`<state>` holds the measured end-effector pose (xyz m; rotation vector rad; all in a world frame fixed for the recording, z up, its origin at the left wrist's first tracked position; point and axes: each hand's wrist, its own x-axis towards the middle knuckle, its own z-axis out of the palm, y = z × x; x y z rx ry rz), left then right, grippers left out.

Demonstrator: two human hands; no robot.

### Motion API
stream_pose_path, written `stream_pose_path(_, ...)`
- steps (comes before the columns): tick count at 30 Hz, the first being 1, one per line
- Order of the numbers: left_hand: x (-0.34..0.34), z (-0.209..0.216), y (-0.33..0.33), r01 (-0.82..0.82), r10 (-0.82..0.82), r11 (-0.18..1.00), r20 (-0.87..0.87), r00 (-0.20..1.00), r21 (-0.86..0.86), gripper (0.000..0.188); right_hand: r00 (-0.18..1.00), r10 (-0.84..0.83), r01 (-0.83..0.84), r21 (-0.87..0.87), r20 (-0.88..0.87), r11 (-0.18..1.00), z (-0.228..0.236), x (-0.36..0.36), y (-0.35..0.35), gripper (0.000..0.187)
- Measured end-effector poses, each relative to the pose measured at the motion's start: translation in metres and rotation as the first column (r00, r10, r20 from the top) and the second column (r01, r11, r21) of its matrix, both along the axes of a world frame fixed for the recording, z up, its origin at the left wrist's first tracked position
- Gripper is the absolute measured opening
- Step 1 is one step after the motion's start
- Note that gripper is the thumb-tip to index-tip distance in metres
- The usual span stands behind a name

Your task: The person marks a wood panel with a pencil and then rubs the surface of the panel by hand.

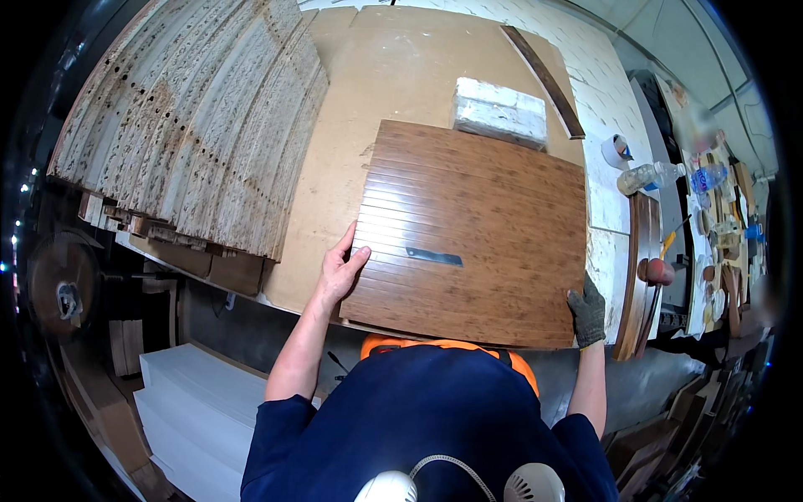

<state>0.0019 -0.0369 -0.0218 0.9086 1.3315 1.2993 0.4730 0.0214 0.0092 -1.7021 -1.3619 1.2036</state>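
A brown wood-grain panel marked by parallel lines lies before me on the workbench. My bare left hand grips its left edge, thumb resting on top and fingers along the side. At the lower right corner, my right hand in a dark grey glove holds the opposite edge; its fingertips are partly hidden. A flat dark blade-like strip lies on the panel's surface, apart from both hands. Just beyond the far edge sits a white block, scuffed and wrapped-looking.
A tall stack of speckled boards stands at the left. A narrow dark wood strip lies at the far right of the cardboard-covered bench. Plastic bottles, a tape roll and long planks line the right side.
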Motion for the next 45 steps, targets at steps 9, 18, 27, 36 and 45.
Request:
stream_pose_path(9,0.001,-0.012,-0.001,-0.032,0.033,0.999,0.104,0.994,-0.015,0.06,0.999,-0.043,0.044,-0.015,0.021,0.999,0.005,-0.003,-0.011,0.049)
stream_pose_path(18,0.002,-0.003,0.0,-0.023,0.029,0.999,0.129,0.991,-0.047,0.056,0.993,-0.064,0.063,0.015,0.096,0.998,-0.002,-0.001,-0.017,0.045)
stream_pose_path(27,-0.003,-0.007,-0.004,-0.01,0.012,1.0,0.156,0.988,-0.017,0.055,0.93,0.028,-0.048,0.045,0.368,0.998,0.008,-0.002,-0.013,0.056)
stream_pose_path(36,0.001,-0.005,0.002,0.01,-0.01,1.0,0.129,0.992,0.003,0.053,0.953,-0.022,0.0,0.076,0.301,0.997,-0.01,0.009,-0.012,0.064)
stream_pose_path(45,0.002,-0.008,0.001,-0.057,0.056,0.997,-0.017,0.998,-0.046,0.057,0.977,-0.086,0.091,0.017,-0.194,0.996,0.005,-0.003,-0.009,0.061)
